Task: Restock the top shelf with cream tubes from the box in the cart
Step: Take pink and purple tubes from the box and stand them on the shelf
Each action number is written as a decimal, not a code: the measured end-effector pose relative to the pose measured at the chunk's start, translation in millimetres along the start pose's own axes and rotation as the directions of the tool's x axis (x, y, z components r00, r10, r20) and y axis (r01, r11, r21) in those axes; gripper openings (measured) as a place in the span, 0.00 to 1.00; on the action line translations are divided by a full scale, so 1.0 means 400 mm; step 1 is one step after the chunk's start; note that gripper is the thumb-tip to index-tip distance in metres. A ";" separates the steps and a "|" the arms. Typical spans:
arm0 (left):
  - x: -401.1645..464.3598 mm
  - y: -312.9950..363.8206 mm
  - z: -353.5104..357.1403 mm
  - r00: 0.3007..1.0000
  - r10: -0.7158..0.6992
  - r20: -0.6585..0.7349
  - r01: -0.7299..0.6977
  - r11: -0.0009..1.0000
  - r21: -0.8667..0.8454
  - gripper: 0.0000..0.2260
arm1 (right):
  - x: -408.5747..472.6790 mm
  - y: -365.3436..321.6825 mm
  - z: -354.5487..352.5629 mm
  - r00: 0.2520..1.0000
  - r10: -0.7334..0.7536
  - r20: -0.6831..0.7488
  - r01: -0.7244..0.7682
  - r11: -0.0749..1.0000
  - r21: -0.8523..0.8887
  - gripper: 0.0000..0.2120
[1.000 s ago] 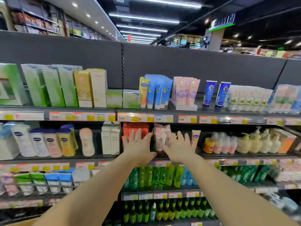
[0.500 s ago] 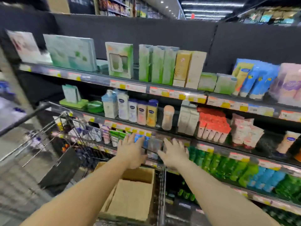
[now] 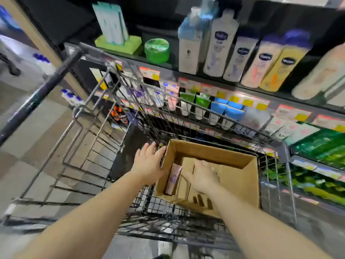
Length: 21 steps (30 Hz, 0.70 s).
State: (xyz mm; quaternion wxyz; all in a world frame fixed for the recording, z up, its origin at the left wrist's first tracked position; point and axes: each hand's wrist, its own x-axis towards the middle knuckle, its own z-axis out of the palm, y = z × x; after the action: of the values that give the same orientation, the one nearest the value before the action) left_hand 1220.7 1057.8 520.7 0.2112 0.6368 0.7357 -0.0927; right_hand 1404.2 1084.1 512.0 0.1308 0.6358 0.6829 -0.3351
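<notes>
Head view: your right hand (image 3: 202, 176) reaches spread and empty into the box (image 3: 240, 181) at 5 o'clock; your left hand (image 3: 148, 161), fingers wide, braces its wall. The pink cream tube (image 3: 173, 179) leans there; a blind grab could miss it.

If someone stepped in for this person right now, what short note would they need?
Left hand: open, resting on the outside left wall of the cardboard box, holding nothing.
Right hand: inside the box, palm down, fingers spread; no grip on anything visible.
The box sits in the wire cart beside the shelves. One pink cream tube shows along the box's left inner wall; the rest is hidden or blurred.
Done: hands are at the box.
Left: take tubes out and stand them on the top shelf, which is out of view here.
</notes>
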 end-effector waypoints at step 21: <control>0.238 -0.136 0.392 0.996 -0.030 0.085 0.039 0.994 -0.106 0.32 | 0.420 -0.005 0.514 0.920 0.333 0.206 -0.392 0.784 0.482 0.16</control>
State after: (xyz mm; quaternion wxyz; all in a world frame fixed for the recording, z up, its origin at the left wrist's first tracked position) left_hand 1188.5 1070.5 332.5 0.2740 0.6074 0.7410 -0.0827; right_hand 1325.0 1087.0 258.5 0.0557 0.7472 0.4251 -0.5079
